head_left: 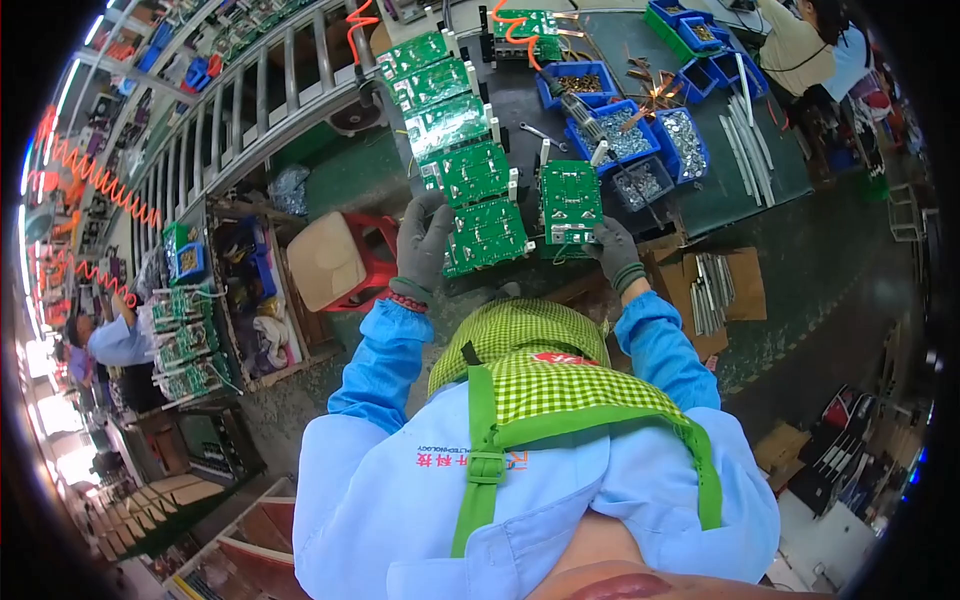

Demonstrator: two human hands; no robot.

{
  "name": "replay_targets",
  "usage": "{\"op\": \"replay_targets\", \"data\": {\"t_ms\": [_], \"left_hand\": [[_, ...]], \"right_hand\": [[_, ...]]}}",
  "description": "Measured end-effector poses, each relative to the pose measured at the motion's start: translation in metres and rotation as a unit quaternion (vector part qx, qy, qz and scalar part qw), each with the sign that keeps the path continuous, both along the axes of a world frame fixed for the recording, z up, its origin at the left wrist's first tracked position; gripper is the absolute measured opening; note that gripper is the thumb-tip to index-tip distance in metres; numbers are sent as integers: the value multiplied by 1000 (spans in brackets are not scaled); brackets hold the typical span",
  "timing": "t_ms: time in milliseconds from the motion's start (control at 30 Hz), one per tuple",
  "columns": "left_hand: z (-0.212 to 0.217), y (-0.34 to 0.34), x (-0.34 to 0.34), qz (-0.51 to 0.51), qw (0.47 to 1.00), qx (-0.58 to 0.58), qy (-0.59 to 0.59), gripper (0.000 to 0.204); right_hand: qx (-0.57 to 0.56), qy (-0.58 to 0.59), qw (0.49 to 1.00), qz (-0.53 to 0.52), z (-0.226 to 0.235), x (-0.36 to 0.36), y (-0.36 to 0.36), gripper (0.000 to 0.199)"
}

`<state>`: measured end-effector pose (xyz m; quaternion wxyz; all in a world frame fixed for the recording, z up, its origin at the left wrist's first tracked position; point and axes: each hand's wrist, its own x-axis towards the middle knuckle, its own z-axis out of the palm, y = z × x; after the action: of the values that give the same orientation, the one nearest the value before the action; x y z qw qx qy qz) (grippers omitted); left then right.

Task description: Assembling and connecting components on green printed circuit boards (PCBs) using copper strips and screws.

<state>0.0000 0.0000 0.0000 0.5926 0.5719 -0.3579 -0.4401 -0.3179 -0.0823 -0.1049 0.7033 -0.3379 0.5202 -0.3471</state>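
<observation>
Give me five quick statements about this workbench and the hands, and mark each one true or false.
1. The right hand is at a corner of a green circuit board. True.
2. The gloves are bright red. False: the gloves are dark grey.
3. A wrench lies on the workbench. True.
4. The long metal rods lie left of the wrench. False: the rods lie to its right.
5. A red-framed stool stands left of the left hand. True.
</observation>
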Motion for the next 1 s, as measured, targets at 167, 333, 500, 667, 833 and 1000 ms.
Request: {"op": "replay_targets", "data": {"t_ms": [167,333,500,667,833,1000], "left_hand": [[33,-59,-34,-67,980,-59,-177,29],[50,-179,-57,-168,934,-128,-289,28],[-11,-334,-95,-249,821,-75,-508,32],[-86,-416,-111,-306,703,24,-642,27],[-126,-455,-129,-390,620,152,-664,36],[-138,-470,-154,-396,618,143,-664,41]], "right_hand": [[-20,23,999,28,2,-40,-23,30],[1,-24,999,29,5,-16,-22,35],[46,-35,998,15,15,-29,-25,43],[-68,218,965,126,33,-76,-20,48],[-89,342,926,134,40,-108,-9,46],[-52,395,907,138,63,-101,-27,43]]}}
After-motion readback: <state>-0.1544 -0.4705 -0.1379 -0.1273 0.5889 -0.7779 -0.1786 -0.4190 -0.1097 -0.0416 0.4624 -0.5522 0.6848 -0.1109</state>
